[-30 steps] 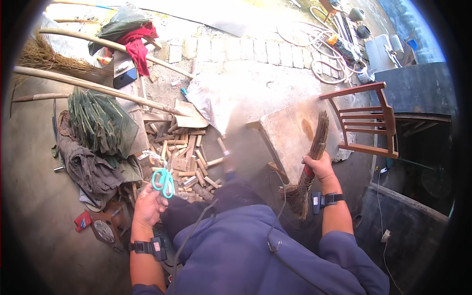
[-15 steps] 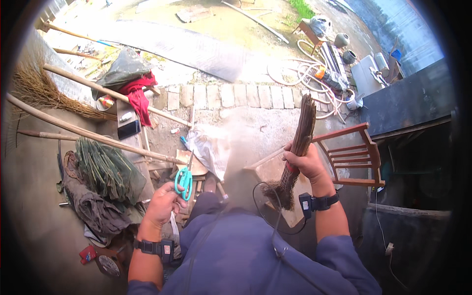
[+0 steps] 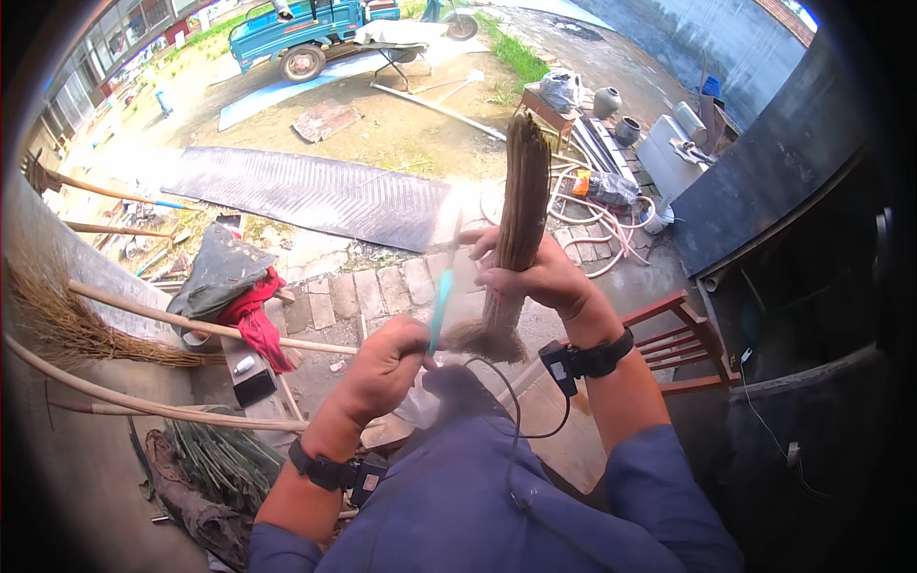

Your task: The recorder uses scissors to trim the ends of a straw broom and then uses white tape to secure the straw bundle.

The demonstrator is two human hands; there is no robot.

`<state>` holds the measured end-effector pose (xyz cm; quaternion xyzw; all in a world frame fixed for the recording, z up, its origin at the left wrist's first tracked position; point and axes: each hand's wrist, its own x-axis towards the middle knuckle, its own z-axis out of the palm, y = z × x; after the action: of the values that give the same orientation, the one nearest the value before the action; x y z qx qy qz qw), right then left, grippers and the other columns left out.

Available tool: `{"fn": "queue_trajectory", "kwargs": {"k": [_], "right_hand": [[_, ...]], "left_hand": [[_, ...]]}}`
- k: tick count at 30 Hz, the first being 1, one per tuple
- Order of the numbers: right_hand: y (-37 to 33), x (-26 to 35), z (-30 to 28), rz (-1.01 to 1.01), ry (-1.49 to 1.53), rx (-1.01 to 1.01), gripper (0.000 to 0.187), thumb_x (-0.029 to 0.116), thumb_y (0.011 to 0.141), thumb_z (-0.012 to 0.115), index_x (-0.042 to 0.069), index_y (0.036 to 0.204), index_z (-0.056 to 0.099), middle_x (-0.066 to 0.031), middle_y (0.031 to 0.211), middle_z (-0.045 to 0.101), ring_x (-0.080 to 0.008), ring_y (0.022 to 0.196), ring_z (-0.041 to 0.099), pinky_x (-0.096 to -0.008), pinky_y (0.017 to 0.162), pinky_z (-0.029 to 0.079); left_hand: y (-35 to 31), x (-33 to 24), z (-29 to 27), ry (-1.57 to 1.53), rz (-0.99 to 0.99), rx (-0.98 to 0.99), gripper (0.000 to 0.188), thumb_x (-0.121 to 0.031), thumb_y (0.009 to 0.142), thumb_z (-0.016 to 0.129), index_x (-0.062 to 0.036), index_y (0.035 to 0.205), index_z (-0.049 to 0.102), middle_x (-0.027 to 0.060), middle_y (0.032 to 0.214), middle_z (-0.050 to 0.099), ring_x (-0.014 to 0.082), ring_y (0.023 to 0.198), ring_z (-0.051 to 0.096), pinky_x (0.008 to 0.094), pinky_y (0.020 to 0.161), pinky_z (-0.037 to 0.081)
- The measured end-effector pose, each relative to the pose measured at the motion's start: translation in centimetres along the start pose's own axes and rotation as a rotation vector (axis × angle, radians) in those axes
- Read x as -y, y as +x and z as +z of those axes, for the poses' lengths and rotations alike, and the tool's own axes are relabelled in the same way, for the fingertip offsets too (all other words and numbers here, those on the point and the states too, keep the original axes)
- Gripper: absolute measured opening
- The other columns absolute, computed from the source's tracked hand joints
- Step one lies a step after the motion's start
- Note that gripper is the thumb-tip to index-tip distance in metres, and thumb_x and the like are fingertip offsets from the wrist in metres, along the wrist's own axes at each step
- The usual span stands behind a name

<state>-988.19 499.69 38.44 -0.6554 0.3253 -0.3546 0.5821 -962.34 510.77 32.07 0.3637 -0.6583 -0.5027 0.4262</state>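
My left hand (image 3: pixel 390 368) is closed around the teal handles of a pair of scissors (image 3: pixel 441 307), whose blades point up and away and are smeared by motion. Beside them on the right, my right hand (image 3: pixel 546 275) grips an upright brush of bundled brown stalks (image 3: pixel 524 191). The brush's lower end flares into short, rough bristles. The scissors are close to the brush's left side; I cannot tell whether they touch it. Both wrists wear black straps with small boxes, and a black cable (image 3: pixel 518 401) loops below the brush.
Long wooden handles (image 3: pixel 191 315) and a twig broom (image 3: pixel 86 325) lean at the left, by a red cloth (image 3: pixel 256 320) and a phone (image 3: pixel 254 387). A wooden chair (image 3: pixel 683 344) stands at right. Ahead are a black mat (image 3: pixel 306 196), coiled hose (image 3: pixel 635 244) and a blue three-wheeled cart (image 3: pixel 315 38).
The scissors have moved right and up, nearer the brush. My right hand has shifted left and up with the brush, now more upright. The view has tilted up, showing the cart.
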Motion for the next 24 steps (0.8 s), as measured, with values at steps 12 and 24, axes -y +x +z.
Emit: {"fn": "queue_trajectory", "kwargs": {"k": [12, 24], "right_hand": [[18.1, -8.4, -10.8, 0.142, 0.324, 0.189, 0.027, 0.012, 0.075, 0.078, -0.001, 0.098, 0.071, -0.0138, 0.107, 0.068, -0.0220, 0.092, 0.066, -0.0354, 0.084, 0.052], [35.8, -8.9, -14.5, 0.197, 0.190, 0.348, 0.032, 0.009, 0.077, 0.079, 0.001, 0.106, 0.068, -0.0065, 0.093, 0.067, -0.0154, 0.086, 0.064, -0.0302, 0.077, 0.051]], "left_hand": [[17.4, 7.0, -4.8, 0.377, -0.108, -0.033, 0.024, 0.012, 0.081, 0.053, -0.0019, 0.092, 0.069, 0.0126, 0.097, 0.063, 0.0266, 0.088, 0.065, 0.0347, 0.079, 0.053], [30.3, 9.9, -12.1, -0.498, -0.565, -0.159, 0.040, -0.030, 0.097, 0.069, -0.0038, 0.124, 0.056, 0.0019, 0.102, 0.070, 0.0066, 0.081, 0.059, 0.0247, 0.064, 0.045]]}}
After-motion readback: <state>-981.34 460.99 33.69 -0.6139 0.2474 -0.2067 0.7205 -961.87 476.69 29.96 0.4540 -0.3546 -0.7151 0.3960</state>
